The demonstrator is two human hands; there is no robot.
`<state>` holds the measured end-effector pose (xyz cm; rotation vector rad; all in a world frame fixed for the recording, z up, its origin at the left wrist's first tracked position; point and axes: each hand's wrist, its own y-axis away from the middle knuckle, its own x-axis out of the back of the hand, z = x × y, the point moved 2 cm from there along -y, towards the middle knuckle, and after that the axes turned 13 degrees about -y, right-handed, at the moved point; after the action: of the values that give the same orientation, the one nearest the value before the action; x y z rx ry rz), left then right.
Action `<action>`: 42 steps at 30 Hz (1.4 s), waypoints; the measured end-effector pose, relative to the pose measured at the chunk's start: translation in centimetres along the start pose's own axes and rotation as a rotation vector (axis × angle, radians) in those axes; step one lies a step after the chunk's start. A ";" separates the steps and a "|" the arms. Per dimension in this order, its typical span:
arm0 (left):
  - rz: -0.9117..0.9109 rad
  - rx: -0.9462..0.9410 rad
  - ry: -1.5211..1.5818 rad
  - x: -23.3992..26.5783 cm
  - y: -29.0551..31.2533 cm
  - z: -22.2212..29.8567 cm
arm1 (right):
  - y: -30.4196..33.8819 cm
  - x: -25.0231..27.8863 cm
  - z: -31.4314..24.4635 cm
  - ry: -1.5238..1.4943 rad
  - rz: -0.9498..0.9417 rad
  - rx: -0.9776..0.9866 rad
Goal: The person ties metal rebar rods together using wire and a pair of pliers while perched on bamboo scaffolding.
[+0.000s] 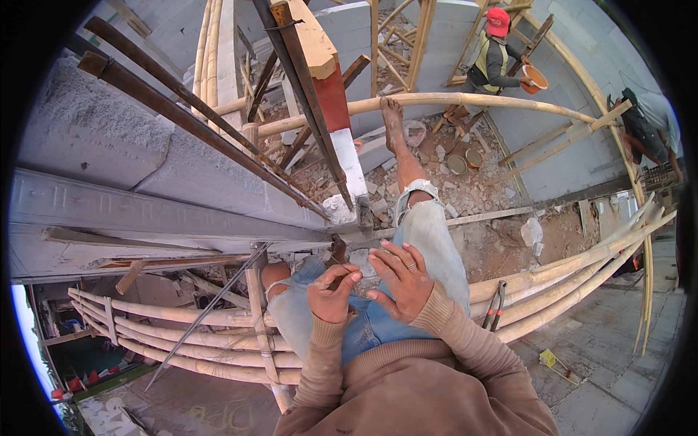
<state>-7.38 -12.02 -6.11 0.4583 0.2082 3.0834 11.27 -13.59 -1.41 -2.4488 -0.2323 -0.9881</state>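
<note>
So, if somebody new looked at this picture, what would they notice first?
Probably the red cap on a co-worker at the upper right, who has an orange bucket. Next might come the two bare hands in the middle: the left hand with its fingers pinched, the right hand spread open. Then perhaps the red-handled pliers by the bamboo poles, right of the person's lap.

One wide fisheye view from the left side of a person's head, facing steeply down; the brown sweater (429,392) is nearest, at the lower edge; left hand (334,293) and right hand (402,282) are close, near the middle; rubble (435,166) lies farther below; bamboo poles (574,268) curve toward the rim.
</note>
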 end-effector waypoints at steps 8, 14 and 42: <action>0.186 -0.011 0.189 2.8 1.0 0.5 | -1.1 -2.4 -0.1 -0.076 -0.067 0.083; 0.280 -0.153 0.091 0.4 0.9 0.3 | -0.3 -1.8 -0.3 -0.225 -0.039 -0.277; 0.972 0.896 -0.384 30.8 -1.7 -20.9 | -1.4 -10.5 -3.2 -0.310 -0.308 -0.084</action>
<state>-42.93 -11.85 -17.27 1.5283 1.8628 3.3839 1.23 -13.70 -6.09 -2.6904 -0.7027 -0.7424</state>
